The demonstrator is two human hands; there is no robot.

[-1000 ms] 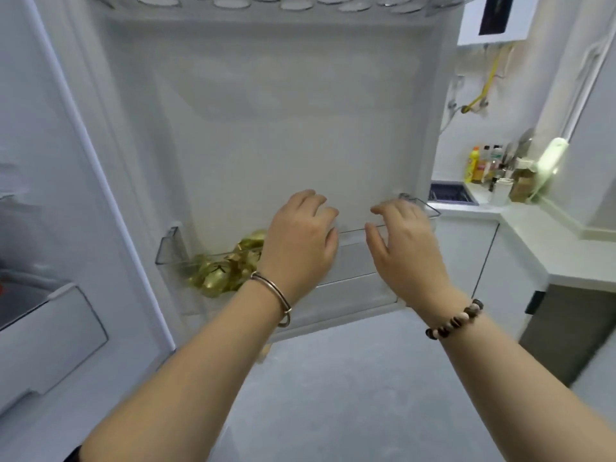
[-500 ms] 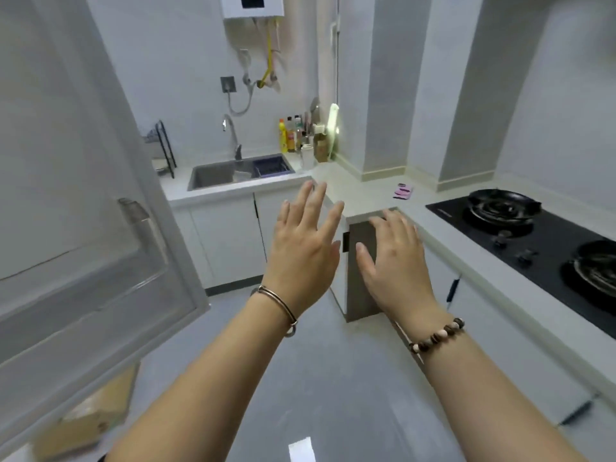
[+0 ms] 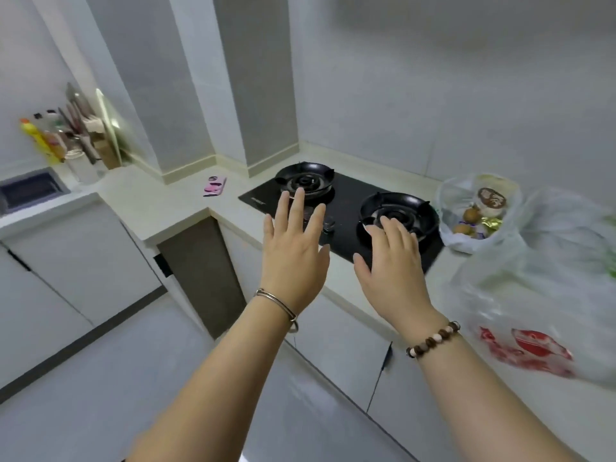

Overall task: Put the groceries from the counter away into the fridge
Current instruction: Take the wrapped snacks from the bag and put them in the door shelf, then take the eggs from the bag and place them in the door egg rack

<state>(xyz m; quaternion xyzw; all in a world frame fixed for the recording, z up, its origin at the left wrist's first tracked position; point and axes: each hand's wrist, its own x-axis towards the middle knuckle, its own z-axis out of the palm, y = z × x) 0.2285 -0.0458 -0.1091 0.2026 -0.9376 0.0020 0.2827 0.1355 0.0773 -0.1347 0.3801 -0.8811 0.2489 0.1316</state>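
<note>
Several grocery bags [image 3: 540, 268] lie on the counter [image 3: 160, 201] right of the stove [image 3: 346, 195], just beyond your right hand [image 3: 393, 271]. Your left hand [image 3: 293, 258] hovers beside it; both are spread, relaxed, gripping nothing.

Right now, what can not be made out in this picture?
Head view:
Large plastic bag: contents blurred behind cloudy film, cut by the right edge.
Red-printed bag: print smeared, unreadable.
Bottles at far left: labels too small and blurred.
Fridge: outside the frame.
</note>
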